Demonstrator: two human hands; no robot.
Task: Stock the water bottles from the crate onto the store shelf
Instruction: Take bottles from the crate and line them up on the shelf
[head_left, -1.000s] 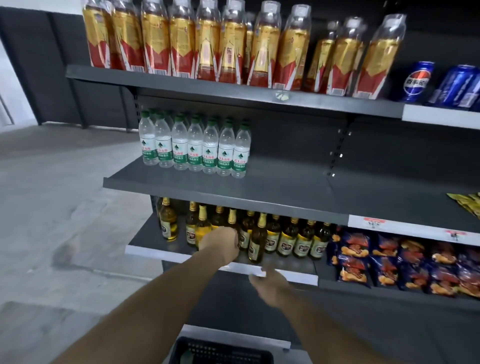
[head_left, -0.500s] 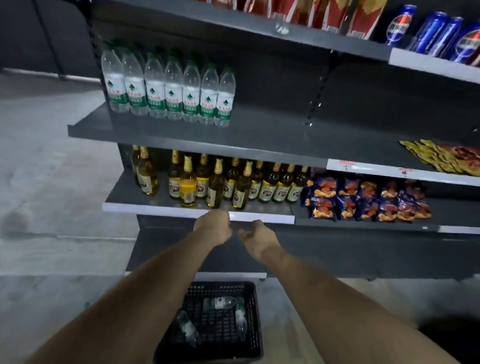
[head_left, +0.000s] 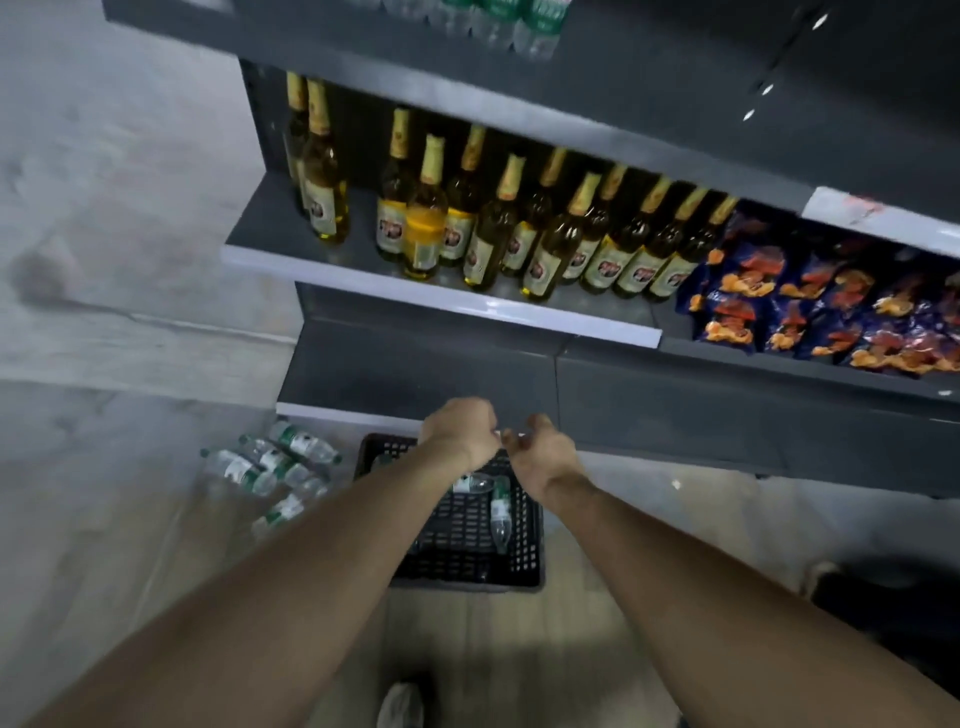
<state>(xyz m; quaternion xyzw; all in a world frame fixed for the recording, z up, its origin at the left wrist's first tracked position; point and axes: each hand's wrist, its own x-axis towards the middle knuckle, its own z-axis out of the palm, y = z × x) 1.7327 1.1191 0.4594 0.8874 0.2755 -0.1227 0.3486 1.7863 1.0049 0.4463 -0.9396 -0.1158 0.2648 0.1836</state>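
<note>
A black plastic crate (head_left: 524, 564) sits on the floor at the foot of the shelf unit. Inside it lie two clear water bottles with green labels, one (head_left: 501, 514) lengthwise at the right and one (head_left: 475, 484) partly under my wrists. Both arms reach down over the crate. My left hand (head_left: 460, 430) is curled in a loose fist with nothing in it. My right hand (head_left: 543, 451) is beside it, fingers apart and empty. Stocked water bottles (head_left: 511, 23) show at the top edge on the middle shelf (head_left: 363, 36).
A loose pile of water bottles (head_left: 272, 470) lies on the floor left of the crate. Yellow-capped glass bottles (head_left: 498, 228) and blue snack bags (head_left: 831, 312) fill the lower shelf (head_left: 415, 293). My shoe (head_left: 400, 704) is at the bottom edge.
The view has tilted down from the shelves to the floor. Both hands have dropped from shelf height to just above the crate, still holding nothing.
</note>
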